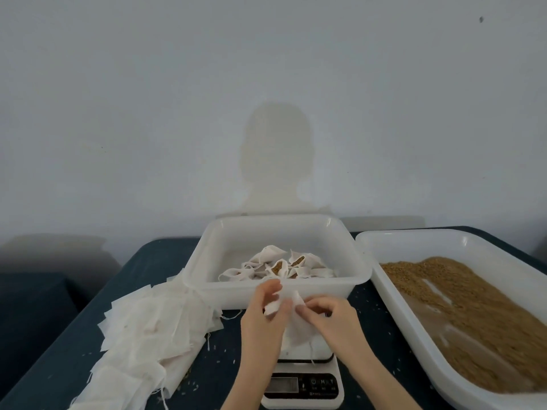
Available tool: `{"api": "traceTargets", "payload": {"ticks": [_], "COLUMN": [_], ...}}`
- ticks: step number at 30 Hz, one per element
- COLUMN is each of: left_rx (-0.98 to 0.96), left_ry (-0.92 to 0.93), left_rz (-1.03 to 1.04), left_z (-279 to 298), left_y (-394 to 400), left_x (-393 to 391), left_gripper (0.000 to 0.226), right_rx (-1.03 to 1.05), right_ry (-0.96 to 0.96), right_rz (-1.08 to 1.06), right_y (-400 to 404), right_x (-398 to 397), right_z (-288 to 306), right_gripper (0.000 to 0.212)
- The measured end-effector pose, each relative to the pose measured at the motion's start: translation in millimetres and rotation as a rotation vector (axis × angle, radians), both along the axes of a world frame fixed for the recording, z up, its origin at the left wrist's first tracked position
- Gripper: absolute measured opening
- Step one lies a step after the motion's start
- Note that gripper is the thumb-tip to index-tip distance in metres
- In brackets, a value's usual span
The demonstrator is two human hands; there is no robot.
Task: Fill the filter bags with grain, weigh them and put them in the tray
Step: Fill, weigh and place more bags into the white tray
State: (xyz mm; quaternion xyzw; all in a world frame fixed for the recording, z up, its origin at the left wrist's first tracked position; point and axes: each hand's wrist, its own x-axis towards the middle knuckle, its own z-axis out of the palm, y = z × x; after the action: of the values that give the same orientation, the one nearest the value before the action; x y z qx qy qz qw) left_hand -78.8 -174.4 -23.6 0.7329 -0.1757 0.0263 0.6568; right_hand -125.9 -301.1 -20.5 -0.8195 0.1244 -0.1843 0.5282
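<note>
hands [296, 313] pinching filter bag [297, 331], above scale [305, 386]

Single head-worn view, close above the scale [302, 380], facing forward toward the wall [148, 84].

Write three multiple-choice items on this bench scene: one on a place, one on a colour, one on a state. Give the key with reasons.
1. Where does the pile of empty filter bags lie?
A. left of the scale
B. inside the grain tray
C. on the scale

2. What colour is the table cover?
A. red
B. dark blue
C. yellow

3. What are the two hands doing?
A. resting flat on the table
B. both holding one filter bag above the scale
C. scooping grain

Key: 1 A, the pile spreads left of the scale. 2 B, dark blue shows around the trays. 3 B, left hand and right hand pinch the filter bag.
</note>
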Motion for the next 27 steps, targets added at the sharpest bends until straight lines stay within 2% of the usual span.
{"api": "traceTargets", "payload": {"ticks": [2,4,6,8,11,15,19,21,27], "left_rx": [0.136,0.256,0.408,0.47,0.387,0.43,0.521,0.571,0.796], "left_ry": [-0.154,-0.199,-0.218,-0.285,-0.476,-0.69,-0.858,-0.961,-1.043], "left_rz": [-0.097,-0.287,-0.426,-0.423,-0.32,-0.27,-0.233,-0.223,-0.294], "left_z": [4,4,2,1,1,2,14,18,27], "left_y": [2,2,1,0,0,6,8,6,2], "left_x": [-3,-3,-2,0,5,14,18,22,27], "left_gripper": [0.045,0.071,0.087,0.094,0.074,0.023,0.024,0.016,0.014], "right_rx": [0.068,0.118,0.127,0.129,0.15,0.187,0.278,0.309,0.295], "right_ry": [0.019,0.014,0.012,0.024,0.057,0.12,0.222,0.247,0.268], "right_rz": [-0.019,-0.061,-0.089,-0.087,-0.032,0.147,0.303,0.341,0.407], "right_y": [-5,-9,-10,-9,-13,-25,-34,-38,-38], "right_x": [0,1,2,4,4,-4,-8,-10,-12], "right_z": [2,2,3,4,4,9,17,19,17], "right_gripper": [0.014,0.018,0.024,0.029,0.029,0.027,0.021,0.021,0.021]}}
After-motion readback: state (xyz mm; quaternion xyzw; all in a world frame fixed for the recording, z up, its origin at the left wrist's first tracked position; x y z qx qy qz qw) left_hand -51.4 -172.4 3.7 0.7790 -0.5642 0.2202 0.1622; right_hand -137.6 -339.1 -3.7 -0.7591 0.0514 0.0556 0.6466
